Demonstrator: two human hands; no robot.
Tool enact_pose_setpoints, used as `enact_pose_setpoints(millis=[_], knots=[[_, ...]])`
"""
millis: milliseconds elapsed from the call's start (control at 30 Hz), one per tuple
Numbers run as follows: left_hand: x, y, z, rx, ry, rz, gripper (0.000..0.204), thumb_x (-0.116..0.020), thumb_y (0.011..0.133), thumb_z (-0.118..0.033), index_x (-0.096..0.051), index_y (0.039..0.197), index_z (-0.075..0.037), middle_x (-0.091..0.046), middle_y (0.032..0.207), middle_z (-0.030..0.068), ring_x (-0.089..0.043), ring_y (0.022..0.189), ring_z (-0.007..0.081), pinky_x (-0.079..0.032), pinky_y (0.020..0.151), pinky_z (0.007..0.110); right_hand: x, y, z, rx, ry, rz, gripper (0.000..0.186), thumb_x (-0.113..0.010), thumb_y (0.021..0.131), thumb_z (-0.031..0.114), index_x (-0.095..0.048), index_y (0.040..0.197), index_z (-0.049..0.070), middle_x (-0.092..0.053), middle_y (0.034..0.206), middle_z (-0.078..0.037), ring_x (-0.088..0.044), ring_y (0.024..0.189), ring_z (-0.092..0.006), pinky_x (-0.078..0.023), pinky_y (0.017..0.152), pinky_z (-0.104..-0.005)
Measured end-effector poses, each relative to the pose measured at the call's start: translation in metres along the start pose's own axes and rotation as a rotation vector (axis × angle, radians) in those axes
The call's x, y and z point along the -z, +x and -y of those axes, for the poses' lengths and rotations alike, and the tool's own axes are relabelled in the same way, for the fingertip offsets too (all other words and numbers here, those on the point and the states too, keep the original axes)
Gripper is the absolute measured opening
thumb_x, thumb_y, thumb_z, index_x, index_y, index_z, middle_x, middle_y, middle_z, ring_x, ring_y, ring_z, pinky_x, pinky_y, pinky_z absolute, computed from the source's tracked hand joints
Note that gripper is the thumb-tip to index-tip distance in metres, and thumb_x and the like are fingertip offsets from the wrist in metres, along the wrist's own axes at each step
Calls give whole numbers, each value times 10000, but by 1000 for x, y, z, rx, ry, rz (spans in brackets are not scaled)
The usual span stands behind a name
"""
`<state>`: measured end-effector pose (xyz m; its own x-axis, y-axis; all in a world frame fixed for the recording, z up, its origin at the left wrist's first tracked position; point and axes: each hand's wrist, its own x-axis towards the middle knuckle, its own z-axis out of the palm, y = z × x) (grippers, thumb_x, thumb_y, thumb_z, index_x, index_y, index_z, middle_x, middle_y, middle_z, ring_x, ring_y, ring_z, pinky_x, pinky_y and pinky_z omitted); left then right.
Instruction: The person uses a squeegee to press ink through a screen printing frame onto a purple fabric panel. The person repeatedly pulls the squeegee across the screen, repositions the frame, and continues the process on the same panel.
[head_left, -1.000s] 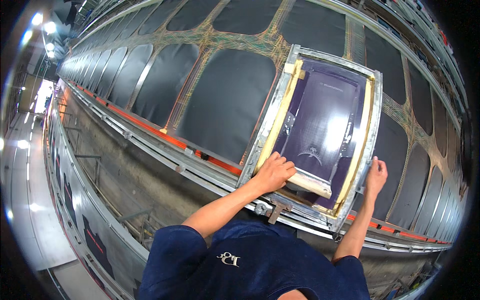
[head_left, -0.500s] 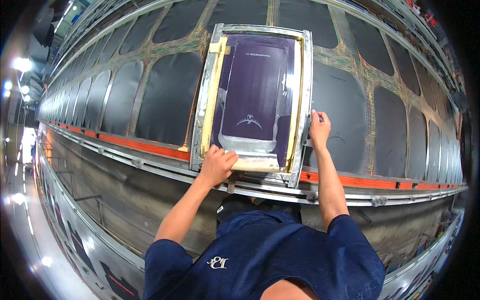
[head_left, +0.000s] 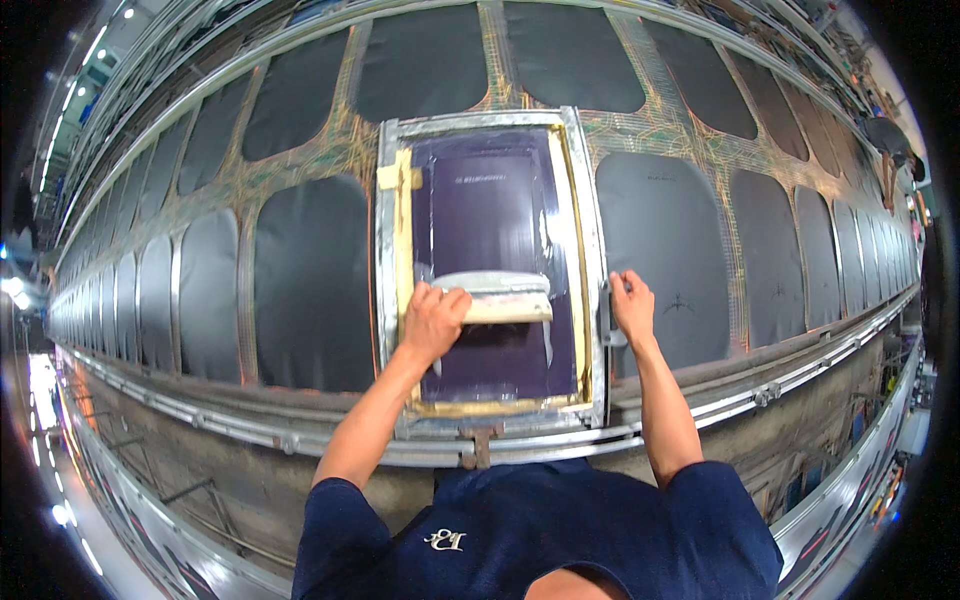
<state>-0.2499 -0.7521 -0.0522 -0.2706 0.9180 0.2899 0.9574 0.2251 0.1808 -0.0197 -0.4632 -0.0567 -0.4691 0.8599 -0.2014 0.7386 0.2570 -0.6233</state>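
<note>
My left hand [head_left: 436, 324] is closed round the left end of a squeegee [head_left: 505, 307], a wide pale wooden bar laid crosswise on a screen-printing frame. Whitish grey ink [head_left: 490, 281] lies in a band along the squeegee's far side. The frame [head_left: 590, 230] has grey metal sides, yellow tape along its inner edges and a dark purple mesh [head_left: 485, 225]. At the frame's right side is my right hand [head_left: 631, 303], fingers curled together beside a small metal bracket [head_left: 614, 338]; what they hold is hidden.
Rows of black panels [head_left: 310, 285] lie on a long table to both sides and beyond. The panel [head_left: 665, 250] right of the frame bears a faint print. A metal rail [head_left: 690, 410] runs along the near edge. A person [head_left: 890, 150] is at far right.
My left hand has moved the squeegee from the near end of the mesh to about its middle, with ink ahead of it. My right hand stays at the frame's right side.
</note>
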Motion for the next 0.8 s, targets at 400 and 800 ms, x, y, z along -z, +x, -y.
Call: enact_pose_setpoints(millis=[400,800], knots=[[2,219,146,23,-164,63,188,-831,732,-224,-749,870,-127,-733,875,37,-677,830,264,-408,773,402,-3,169,199,1000,-158,270,588,-817,803,401,-640,1222,28,-677,1121,-195,-636,1068,-390,-506,941,-472],[-15,204,142,101,-105,76,144,-807,739,-237,-743,809,-130,-722,783,61,-699,771,300,-507,747,452,-80,188,193,1019,-392,192,255,-857,756,247,-731,837,40,-694,734,-165,-683,753,-388,-537,726,-481]])
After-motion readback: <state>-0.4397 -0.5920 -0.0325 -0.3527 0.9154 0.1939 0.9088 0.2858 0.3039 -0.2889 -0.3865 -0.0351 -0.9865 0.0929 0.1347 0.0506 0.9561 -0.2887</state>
